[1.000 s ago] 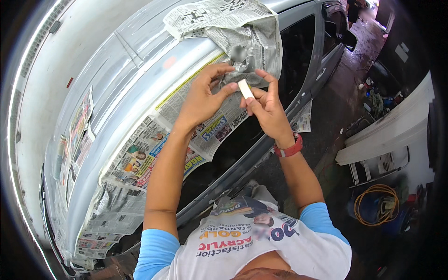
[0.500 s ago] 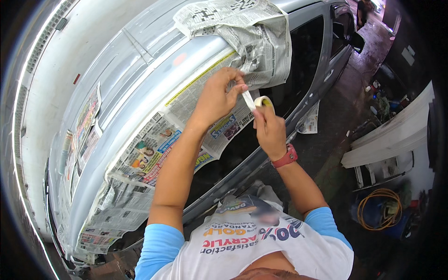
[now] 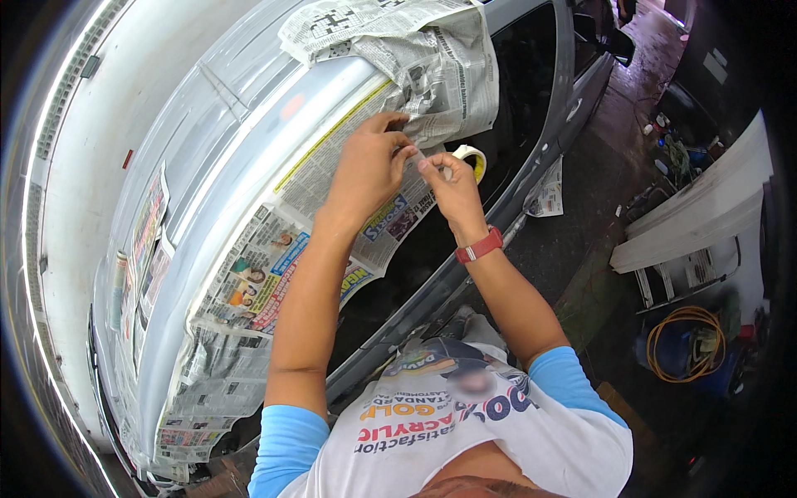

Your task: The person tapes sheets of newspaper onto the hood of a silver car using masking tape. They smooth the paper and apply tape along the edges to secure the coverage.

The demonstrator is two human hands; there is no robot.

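Observation:
My left hand (image 3: 365,170) is closed in a pinch over the newspaper, gripping the free end of a pale masking tape strip (image 3: 418,155). Just to its right, my right hand (image 3: 452,189) grips the tape near the roll of masking tape (image 3: 481,163), which sits behind its fingers. Only a short bit of strip shows between the fingertips. Beneath both hands, newspaper sheets (image 3: 328,203) cover part of the grey car's side (image 3: 286,129). A crumpled newspaper sheet (image 3: 432,70) lies over the roof edge, just beyond my hands.
A dark car window (image 3: 527,79) shows past the paper. More newspaper (image 3: 546,192) hangs low by the car's side. At the right stand a pale panel (image 3: 697,199) and a coiled orange hose (image 3: 654,353). Another person (image 3: 626,10) is partly visible at the far top right.
My hands have come closer together, so less tape strip shows between them. The right hand has moved up and left and turned, with the roll now behind its fingers. The view has shifted slightly.

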